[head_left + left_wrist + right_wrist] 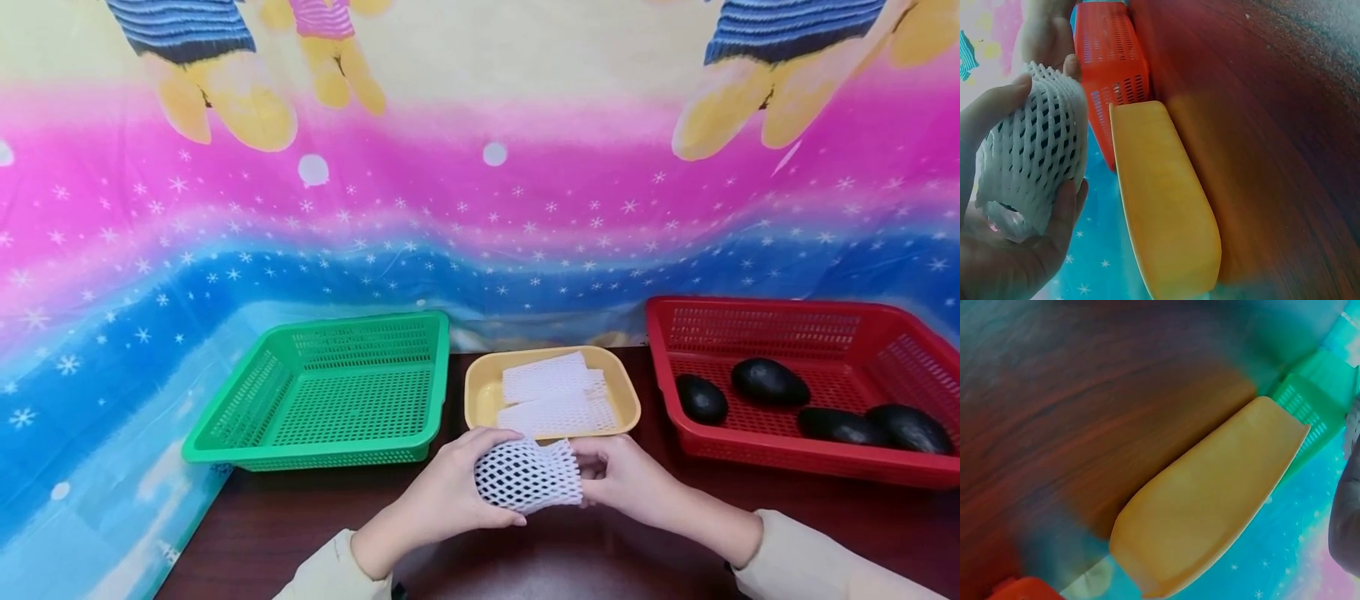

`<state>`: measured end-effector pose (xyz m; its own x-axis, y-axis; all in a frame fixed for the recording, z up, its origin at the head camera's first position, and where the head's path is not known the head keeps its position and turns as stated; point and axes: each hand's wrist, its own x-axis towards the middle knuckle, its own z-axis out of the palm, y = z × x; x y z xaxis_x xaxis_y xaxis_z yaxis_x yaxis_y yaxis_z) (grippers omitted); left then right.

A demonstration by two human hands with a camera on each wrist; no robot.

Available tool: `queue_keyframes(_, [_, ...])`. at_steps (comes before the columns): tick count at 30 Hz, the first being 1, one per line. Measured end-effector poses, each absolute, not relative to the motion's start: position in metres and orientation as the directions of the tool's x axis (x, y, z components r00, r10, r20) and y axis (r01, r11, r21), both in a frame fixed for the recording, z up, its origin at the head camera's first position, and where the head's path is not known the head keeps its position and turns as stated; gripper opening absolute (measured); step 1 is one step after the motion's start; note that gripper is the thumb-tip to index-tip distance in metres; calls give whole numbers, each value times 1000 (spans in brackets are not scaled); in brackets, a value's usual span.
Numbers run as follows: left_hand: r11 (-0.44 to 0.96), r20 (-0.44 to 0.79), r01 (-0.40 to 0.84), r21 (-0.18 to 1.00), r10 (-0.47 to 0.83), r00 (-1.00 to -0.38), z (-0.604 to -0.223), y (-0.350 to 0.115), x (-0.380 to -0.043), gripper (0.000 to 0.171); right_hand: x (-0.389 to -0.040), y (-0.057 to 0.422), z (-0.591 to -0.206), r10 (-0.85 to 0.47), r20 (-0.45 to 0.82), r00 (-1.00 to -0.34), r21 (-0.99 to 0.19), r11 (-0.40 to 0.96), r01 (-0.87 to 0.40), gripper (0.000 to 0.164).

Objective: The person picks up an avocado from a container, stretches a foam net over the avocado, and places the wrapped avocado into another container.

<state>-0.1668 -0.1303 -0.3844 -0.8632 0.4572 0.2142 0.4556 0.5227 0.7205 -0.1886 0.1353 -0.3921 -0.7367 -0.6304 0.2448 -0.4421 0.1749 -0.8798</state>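
Both hands are at a white foam net sleeve (525, 477), close in front of the yellow tray. My left hand (448, 485) grips its rounded left part, thumb and fingers wrapped round it. Something dark, like the black avocados (770, 382) in the red basket, shows through the mesh. At the narrower right end, my right hand (628, 482) pinches the net's edge between thumb and fingers. The left wrist view shows the mesh (1038, 147) stretched, with an opening at its lower end. Only a dim edge of the right hand (1346, 515) enters the right wrist view.
Flat foam net sleeves (551, 392) lie in the yellow tray (486, 396). A green basket (352, 408) with a bare mesh floor stands to the left. On the right, the red basket (765, 329) holds several avocados. A printed cloth (480, 200) hangs behind the dark wooden table (300, 533).
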Motion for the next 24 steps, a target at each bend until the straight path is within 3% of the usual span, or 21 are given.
queue_keyframes(6, [541, 196, 434, 720, 442, -875, -382, -131, -168, 78, -192, 142, -385, -677, 319, -664, -748, 250, -614, 17])
queue_keyframes(13, [566, 211, 443, 695, 429, -878, -377, -135, -168, 81, -194, 147, -370, -685, 269, -677, -738, 305, -602, 24])
queue_keyframes(24, [645, 296, 424, 636, 304, -906, -349, -154, -170, 74, -199, 161, -340, -635, 405, -658, -670, 283, -686, 22])
